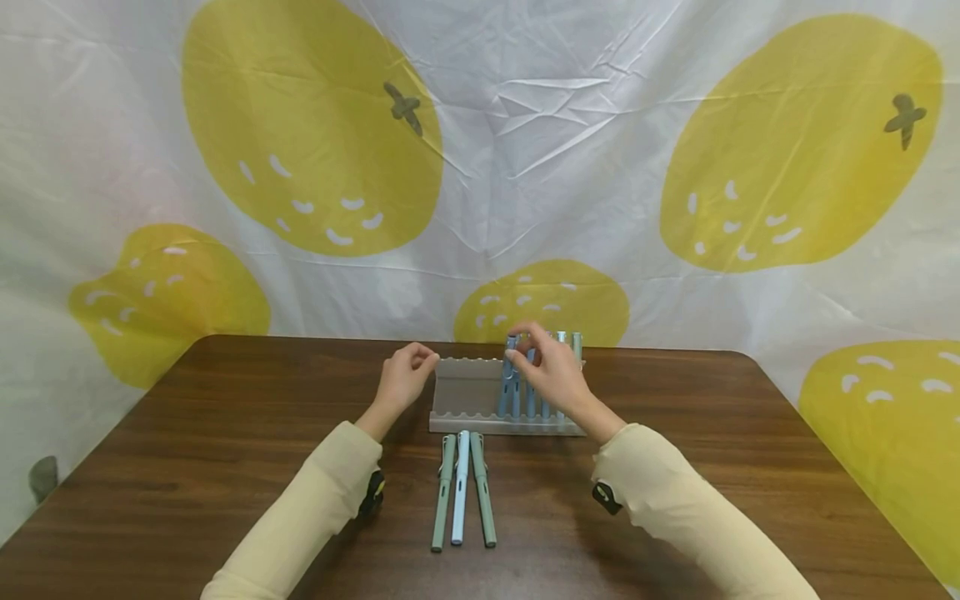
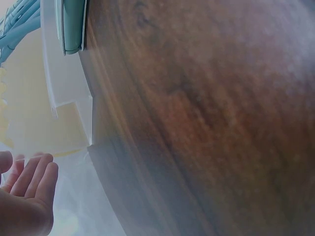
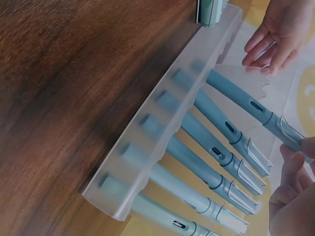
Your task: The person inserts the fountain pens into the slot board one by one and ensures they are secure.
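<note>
The left hand (image 1: 403,377) steadies the left end of the pen rack (image 1: 465,392), fingers loosely curled, holding nothing. Right of it, the right hand (image 1: 546,372) pinches the leftmost racked pen (image 3: 248,103), probably seating it; three pens (image 1: 461,488) lie before the rack.

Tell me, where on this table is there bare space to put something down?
Bare wood lies left of the left hand and right of the right hand, out to the table edges. The middle is crowded: the pen rack and three pens lying between the sleeves.
</note>
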`<move>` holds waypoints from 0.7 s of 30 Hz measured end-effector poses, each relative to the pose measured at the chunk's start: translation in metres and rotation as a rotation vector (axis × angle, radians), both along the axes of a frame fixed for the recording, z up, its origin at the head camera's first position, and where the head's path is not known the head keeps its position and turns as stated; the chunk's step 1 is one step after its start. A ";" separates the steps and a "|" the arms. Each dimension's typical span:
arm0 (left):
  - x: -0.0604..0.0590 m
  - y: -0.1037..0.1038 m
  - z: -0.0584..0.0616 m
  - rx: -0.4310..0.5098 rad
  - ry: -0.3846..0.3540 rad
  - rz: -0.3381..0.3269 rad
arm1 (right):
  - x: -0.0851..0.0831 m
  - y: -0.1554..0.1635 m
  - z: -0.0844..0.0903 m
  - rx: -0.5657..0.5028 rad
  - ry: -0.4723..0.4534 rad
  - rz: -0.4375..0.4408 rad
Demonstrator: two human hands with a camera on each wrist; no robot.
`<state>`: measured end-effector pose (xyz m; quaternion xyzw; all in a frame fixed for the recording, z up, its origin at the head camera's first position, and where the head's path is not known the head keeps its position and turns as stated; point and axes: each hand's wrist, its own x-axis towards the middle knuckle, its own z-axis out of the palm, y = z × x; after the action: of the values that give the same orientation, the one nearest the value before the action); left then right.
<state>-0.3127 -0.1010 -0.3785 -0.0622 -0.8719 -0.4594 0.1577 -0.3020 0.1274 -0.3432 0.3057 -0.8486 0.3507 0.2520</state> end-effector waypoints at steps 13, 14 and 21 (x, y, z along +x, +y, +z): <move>0.002 -0.001 0.000 -0.002 0.004 -0.005 | -0.002 -0.006 -0.001 -0.004 -0.057 0.004; 0.002 -0.001 0.001 0.000 0.004 -0.005 | -0.003 -0.006 -0.002 -0.006 -0.061 0.002; 0.001 -0.001 0.000 0.007 0.014 -0.009 | -0.006 -0.004 -0.007 0.098 -0.045 -0.049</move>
<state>-0.3114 -0.1016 -0.3784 -0.0687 -0.8689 -0.4626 0.1622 -0.3083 0.1231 -0.3500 0.2889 -0.8774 0.3093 0.2259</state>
